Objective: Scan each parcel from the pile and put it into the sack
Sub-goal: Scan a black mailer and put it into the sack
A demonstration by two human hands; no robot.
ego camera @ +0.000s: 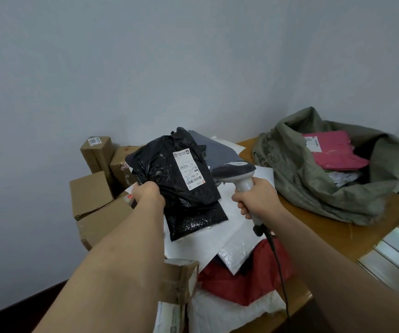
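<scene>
My left hand point(146, 194) grips a black plastic parcel point(167, 169) by its left edge and holds it above the pile, its white label point(188, 168) facing me. Just to the right, my right hand point(257, 200) grips the handle of a grey barcode scanner point(235, 170) whose head points toward the label. The pile point(227, 267) of white, red, grey and black mailers lies under both hands. An olive-green sack point(313, 186) stands open at the right on the wooden table point(325, 229), with a pink parcel point(332, 150) inside.
Several cardboard boxes point(92, 193) are stacked at the left against the wall. Two more small boxes point(179, 280) sit near my left forearm. The scanner's black cable point(278, 267) trails down over the pile. A window frame point(395, 255) borders the table on the right.
</scene>
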